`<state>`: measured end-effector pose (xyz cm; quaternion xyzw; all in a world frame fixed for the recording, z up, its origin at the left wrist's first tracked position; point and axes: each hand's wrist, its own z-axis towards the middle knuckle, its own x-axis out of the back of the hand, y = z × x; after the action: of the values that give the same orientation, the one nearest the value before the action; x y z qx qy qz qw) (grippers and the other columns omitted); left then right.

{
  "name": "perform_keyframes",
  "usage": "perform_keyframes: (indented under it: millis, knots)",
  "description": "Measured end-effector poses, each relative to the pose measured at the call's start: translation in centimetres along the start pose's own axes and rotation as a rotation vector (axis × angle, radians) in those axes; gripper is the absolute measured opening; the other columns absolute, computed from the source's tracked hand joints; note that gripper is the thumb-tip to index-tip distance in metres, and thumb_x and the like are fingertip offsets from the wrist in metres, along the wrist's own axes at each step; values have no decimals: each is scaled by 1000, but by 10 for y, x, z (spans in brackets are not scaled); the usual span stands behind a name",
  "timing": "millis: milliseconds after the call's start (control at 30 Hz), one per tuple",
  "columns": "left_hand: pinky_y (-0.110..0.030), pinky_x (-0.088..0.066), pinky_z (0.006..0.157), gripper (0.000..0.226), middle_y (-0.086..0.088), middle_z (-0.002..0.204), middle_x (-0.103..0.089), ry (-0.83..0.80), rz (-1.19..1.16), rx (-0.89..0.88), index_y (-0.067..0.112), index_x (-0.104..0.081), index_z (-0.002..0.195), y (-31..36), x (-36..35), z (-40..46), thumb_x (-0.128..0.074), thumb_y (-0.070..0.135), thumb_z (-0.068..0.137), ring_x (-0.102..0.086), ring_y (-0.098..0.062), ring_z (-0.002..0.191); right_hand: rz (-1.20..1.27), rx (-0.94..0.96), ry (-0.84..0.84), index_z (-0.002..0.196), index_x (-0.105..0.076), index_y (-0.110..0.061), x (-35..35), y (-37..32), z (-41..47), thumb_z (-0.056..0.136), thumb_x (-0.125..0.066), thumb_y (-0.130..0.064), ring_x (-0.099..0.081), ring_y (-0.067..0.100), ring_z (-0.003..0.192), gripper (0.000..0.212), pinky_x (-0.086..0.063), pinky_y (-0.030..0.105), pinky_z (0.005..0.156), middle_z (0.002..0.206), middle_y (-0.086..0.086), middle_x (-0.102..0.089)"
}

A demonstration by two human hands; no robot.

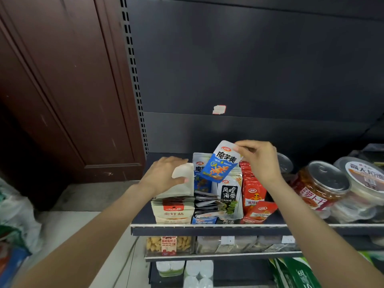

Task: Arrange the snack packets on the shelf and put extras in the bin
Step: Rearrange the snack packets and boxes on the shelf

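Dark back panel (249, 65) fills upper centre and right of frame; small torn white label (219, 109) stuck near its middle. Slotted metal upright (134, 75) runs down left edge of panel. Reddish-brown wooden door (62, 90) occupies upper left, surface scuffed. Pale grey floor (87, 204) at lower left. Plastic bags (14, 225) at left edge. Lighting dim, even.

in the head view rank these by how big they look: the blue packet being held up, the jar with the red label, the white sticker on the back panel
1. jar with the red label, largest, though it may sit nearer the camera than the packet
2. blue packet, pinched at its top by the right hand
3. white sticker, clearly smallest, and farthest back
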<state>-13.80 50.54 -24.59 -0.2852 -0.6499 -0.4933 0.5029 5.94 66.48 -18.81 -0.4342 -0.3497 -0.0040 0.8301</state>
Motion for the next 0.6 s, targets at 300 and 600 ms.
perform_keyframes:
  millis: [300,600]
  knots:
    - [-36,-22,114,70,5,149,-37,-38,15,-49,32,-27,147,-4,1,0,-59,49,87,-36,-19,134,-131,3,-246,97,-74,-15,-56,21,10,84,-68,-11,-64,11,80,15,-53,28,74,92,2,-73]
    - [-36,-23,112,70,7,147,-39,-35,-8,-65,34,-28,147,-11,-1,4,-59,50,86,-35,-18,133,-299,76,-311,97,-74,-14,-92,31,18,85,-66,-9,-63,18,84,15,-51,36,77,94,3,-68]
